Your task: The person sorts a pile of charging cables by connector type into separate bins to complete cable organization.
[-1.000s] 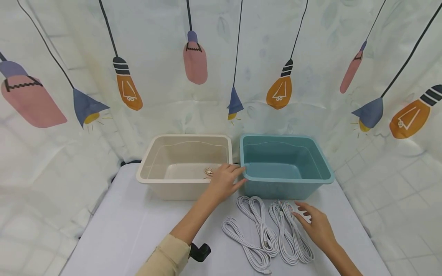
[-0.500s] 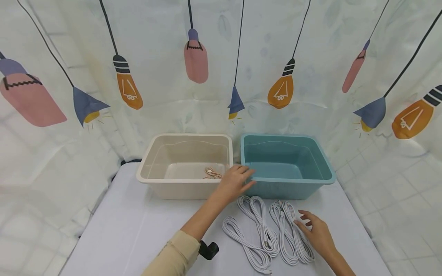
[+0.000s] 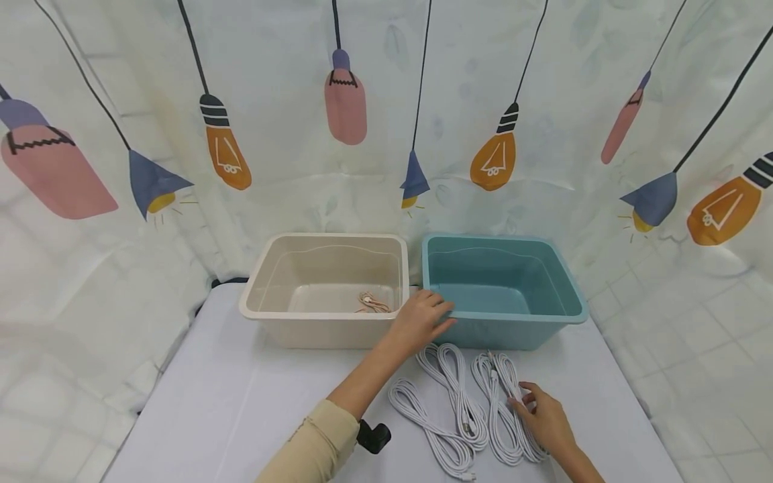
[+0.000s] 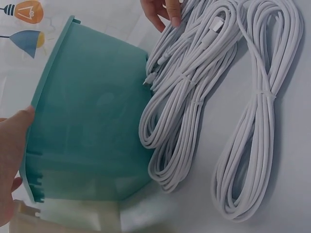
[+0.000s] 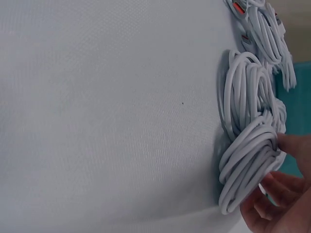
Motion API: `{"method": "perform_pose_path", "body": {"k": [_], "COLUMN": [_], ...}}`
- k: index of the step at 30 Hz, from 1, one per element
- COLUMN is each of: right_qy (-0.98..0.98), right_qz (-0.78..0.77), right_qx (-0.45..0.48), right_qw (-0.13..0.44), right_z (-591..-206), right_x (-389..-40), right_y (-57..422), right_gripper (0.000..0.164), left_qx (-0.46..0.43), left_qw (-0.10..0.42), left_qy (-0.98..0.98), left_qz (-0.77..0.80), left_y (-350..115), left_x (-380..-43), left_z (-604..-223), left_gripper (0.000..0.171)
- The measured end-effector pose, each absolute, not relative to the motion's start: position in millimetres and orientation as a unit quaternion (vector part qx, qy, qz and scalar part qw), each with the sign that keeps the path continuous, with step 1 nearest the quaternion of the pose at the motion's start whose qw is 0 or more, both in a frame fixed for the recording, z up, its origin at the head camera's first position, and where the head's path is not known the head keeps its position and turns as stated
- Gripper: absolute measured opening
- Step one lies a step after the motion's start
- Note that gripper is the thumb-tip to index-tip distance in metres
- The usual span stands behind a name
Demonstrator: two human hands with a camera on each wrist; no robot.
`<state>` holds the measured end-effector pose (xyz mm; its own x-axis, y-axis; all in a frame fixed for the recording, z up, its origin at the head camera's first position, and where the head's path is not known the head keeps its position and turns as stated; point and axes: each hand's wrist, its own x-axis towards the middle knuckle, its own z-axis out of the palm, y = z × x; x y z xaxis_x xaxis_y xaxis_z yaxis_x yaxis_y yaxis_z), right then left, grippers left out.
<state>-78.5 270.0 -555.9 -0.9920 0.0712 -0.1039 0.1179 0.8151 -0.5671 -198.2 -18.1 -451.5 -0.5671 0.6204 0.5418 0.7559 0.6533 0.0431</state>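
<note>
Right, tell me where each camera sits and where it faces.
Head: worn on the head, facing forward and down at the table, beige tub, blue tub and white cables; left hand and right hand show.
Left wrist: on that wrist, facing the blue tub and white cables; left hand at left edge, part of right hand at top.
Right wrist: on that wrist, facing the table and white cables; right hand at lower right.
Shared: both wrist views show blue tub and white cables.

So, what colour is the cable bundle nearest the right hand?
White. The cable bundle shows best, close up, in the right wrist view.
</note>
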Motion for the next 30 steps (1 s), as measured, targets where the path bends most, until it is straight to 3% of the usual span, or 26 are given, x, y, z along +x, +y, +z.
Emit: {"method": "perform_pose_path", "body": {"k": [7, 30], "right_qy": [0.951, 0.953], "right_qz": [-0.298, -0.295], "right_qx": [0.069, 0.055], "right_qw": [0.046, 0.046], "right_z": [-555, -536], "right_x": [-80, -81], "right_y": [264, 275], "right_gripper": [0.053, 0.045], "left_qx": [-0.393, -0.384], "left_qw": [0.261, 0.269], "left_qy": [-0.87, -0.872], "left_qz": [-0.141, -0.138], "left_y": [-16, -14], "left_x": [-199, -199], "left_z": [-454, -459], "left_gripper": [0.018, 0.017]}}
